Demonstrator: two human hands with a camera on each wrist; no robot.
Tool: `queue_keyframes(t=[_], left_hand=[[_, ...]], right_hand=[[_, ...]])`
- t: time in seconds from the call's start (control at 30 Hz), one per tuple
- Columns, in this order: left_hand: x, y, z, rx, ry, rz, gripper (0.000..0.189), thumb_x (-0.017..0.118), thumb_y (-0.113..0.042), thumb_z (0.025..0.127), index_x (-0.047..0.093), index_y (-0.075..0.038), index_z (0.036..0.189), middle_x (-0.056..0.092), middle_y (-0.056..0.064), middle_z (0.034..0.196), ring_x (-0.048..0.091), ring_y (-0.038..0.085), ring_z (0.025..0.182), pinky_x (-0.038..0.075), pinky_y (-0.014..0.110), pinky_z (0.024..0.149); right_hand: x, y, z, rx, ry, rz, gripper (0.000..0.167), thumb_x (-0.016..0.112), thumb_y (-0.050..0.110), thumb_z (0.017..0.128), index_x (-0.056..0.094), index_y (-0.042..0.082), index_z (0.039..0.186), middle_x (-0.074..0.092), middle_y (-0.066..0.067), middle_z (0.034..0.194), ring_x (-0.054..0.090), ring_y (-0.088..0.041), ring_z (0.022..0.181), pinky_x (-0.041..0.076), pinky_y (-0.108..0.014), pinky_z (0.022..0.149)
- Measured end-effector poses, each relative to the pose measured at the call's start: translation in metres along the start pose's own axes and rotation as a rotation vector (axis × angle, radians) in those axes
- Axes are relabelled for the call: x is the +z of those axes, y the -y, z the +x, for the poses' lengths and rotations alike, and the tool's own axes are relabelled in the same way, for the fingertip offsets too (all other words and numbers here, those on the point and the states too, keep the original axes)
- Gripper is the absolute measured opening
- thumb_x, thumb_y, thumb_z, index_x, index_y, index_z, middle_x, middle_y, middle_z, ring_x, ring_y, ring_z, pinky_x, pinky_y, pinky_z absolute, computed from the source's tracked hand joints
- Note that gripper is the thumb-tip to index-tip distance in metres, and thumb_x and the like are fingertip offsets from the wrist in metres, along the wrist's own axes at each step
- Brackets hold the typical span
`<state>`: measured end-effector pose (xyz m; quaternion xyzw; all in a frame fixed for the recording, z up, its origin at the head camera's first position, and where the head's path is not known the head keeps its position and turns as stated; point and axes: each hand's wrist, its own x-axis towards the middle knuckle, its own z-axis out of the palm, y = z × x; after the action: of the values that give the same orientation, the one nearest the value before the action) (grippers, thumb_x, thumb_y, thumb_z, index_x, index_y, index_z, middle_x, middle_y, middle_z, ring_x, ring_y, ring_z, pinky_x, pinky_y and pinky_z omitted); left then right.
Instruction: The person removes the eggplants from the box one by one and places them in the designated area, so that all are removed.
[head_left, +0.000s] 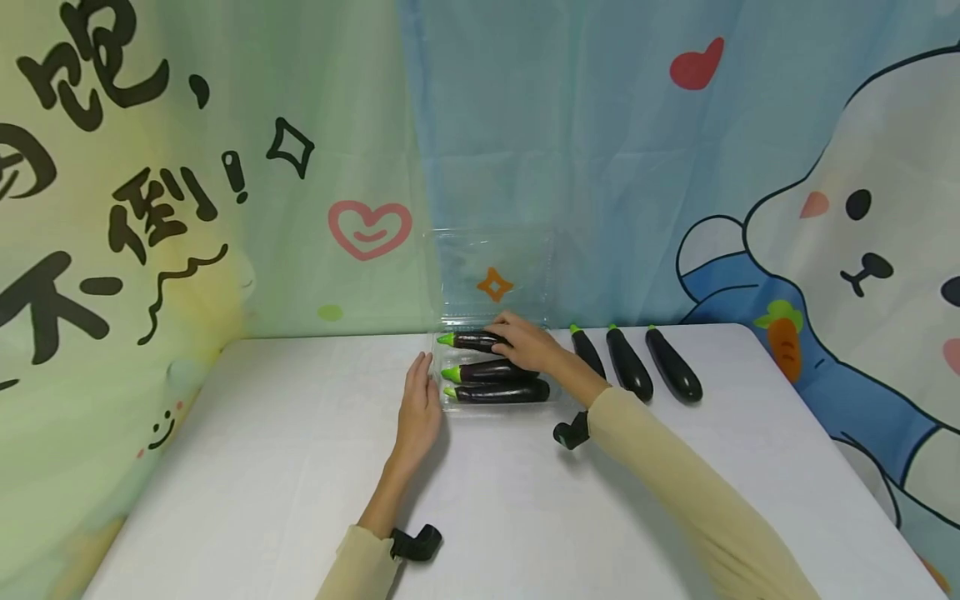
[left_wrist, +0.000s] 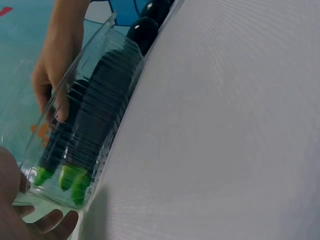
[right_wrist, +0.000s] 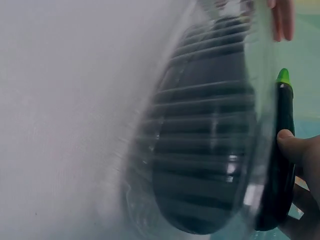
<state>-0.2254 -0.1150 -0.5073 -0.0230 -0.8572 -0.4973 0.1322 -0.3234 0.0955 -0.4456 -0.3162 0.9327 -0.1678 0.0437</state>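
A clear plastic clamshell box (head_left: 487, 407) stands at the table's far edge, its lid (head_left: 525, 258) raised against the curtain. Two dark eggplants with green tips, a middle one (head_left: 491, 372) and a near one (head_left: 502, 392), lie side by side in the tray. My right hand (head_left: 528, 343) pinches a third eggplant (head_left: 474, 341) along the tray's back side, thumb (right_wrist: 286, 137) against its skin in the right wrist view. Against the box's left end rests my left hand (head_left: 418, 412), its fingers stretched out. Ribbed plastic partly blurs the eggplants in both wrist views.
Three more eggplants lie in a row right of the box: one (head_left: 588, 352) partly behind my right forearm, a second (head_left: 630, 365) and a third (head_left: 673, 364). A printed curtain (head_left: 622, 167) hangs right behind the white table (head_left: 300, 467).
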Motion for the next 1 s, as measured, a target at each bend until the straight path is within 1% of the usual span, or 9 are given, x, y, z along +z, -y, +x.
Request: queue_keyframes(t=[0.1,0.17,0.3,0.43,0.57,0.7,0.8,0.87,1.0], left_hand=[[0.0,-0.001,0.0,-0.005,0.003,-0.006,0.045,0.034,-0.011,0.103,0.036,-0.003,0.148,0.031,0.016,0.156,0.03,0.034,0.145,0.028,0.052,0.118],[0.0,-0.001,-0.001,-0.006,0.005,-0.011,0.045,0.033,-0.012,0.104,0.036,-0.004,0.148,0.031,0.015,0.157,0.029,0.033,0.146,0.027,0.051,0.119],[-0.001,-0.002,-0.001,-0.01,-0.002,-0.011,0.045,0.034,-0.011,0.104,0.036,-0.003,0.148,0.031,0.015,0.157,0.029,0.032,0.146,0.027,0.05,0.119],[-0.002,-0.002,-0.001,-0.016,-0.004,-0.004,0.045,0.034,-0.01,0.103,0.036,-0.003,0.148,0.031,0.014,0.157,0.03,0.033,0.146,0.027,0.05,0.119],[-0.002,-0.001,0.0,-0.011,0.002,-0.007,0.045,0.034,-0.011,0.104,0.036,-0.003,0.148,0.03,0.015,0.157,0.029,0.033,0.146,0.026,0.05,0.12],[-0.001,-0.001,0.0,-0.007,0.004,-0.009,0.045,0.034,-0.011,0.104,0.036,-0.003,0.148,0.03,0.015,0.157,0.029,0.033,0.146,0.026,0.05,0.12],[-0.001,-0.001,0.0,-0.011,0.0,-0.01,0.045,0.034,-0.011,0.103,0.036,-0.003,0.148,0.031,0.015,0.157,0.029,0.033,0.146,0.027,0.051,0.119],[-0.001,-0.002,-0.001,-0.014,0.002,-0.01,0.045,0.035,-0.01,0.103,0.036,-0.004,0.148,0.031,0.014,0.157,0.029,0.033,0.146,0.027,0.051,0.119],[-0.001,-0.002,-0.001,-0.019,0.0,-0.01,0.045,0.035,-0.01,0.103,0.036,-0.005,0.148,0.031,0.014,0.157,0.03,0.033,0.146,0.026,0.05,0.12]], right_hand=[[-0.008,0.002,-0.009,-0.018,-0.039,0.013,0.045,0.056,0.022,0.098,0.051,0.005,0.14,0.05,-0.015,0.132,0.06,-0.027,0.108,0.052,-0.039,0.081],[-0.013,0.002,-0.017,-0.028,-0.075,0.047,0.045,0.057,0.021,0.098,0.052,0.004,0.139,0.05,-0.016,0.131,0.059,-0.028,0.106,0.052,-0.04,0.079],[-0.018,0.002,-0.034,-0.046,-0.135,0.173,0.045,0.061,0.02,0.096,0.054,0.001,0.136,0.051,-0.018,0.128,0.055,-0.031,0.11,0.049,-0.044,0.084],[-0.018,0.004,-0.051,-0.052,-0.17,0.286,0.045,0.065,0.019,0.093,0.057,0.001,0.133,0.051,-0.018,0.125,0.052,-0.032,0.11,0.047,-0.044,0.085],[-0.015,0.009,-0.068,-0.028,-0.212,0.336,0.045,0.068,0.02,0.091,0.059,0.004,0.132,0.051,-0.016,0.125,0.052,-0.031,0.112,0.046,-0.043,0.086],[-0.011,0.013,-0.08,-0.026,-0.259,0.375,0.042,0.069,0.019,0.09,0.062,0.006,0.129,0.052,-0.013,0.123,0.052,-0.029,0.111,0.047,-0.043,0.087],[-0.007,0.014,-0.084,-0.043,-0.292,0.397,0.039,0.07,0.017,0.089,0.064,0.006,0.126,0.054,-0.012,0.122,0.053,-0.028,0.111,0.048,-0.045,0.088],[-0.005,0.014,-0.086,-0.046,-0.311,0.405,0.039,0.071,0.017,0.088,0.065,0.006,0.125,0.054,-0.012,0.123,0.053,-0.029,0.113,0.049,-0.047,0.09],[-0.002,0.014,-0.088,-0.032,-0.336,0.412,0.044,0.072,0.017,0.087,0.062,0.005,0.128,0.055,-0.013,0.127,0.054,-0.031,0.118,0.049,-0.051,0.095]])
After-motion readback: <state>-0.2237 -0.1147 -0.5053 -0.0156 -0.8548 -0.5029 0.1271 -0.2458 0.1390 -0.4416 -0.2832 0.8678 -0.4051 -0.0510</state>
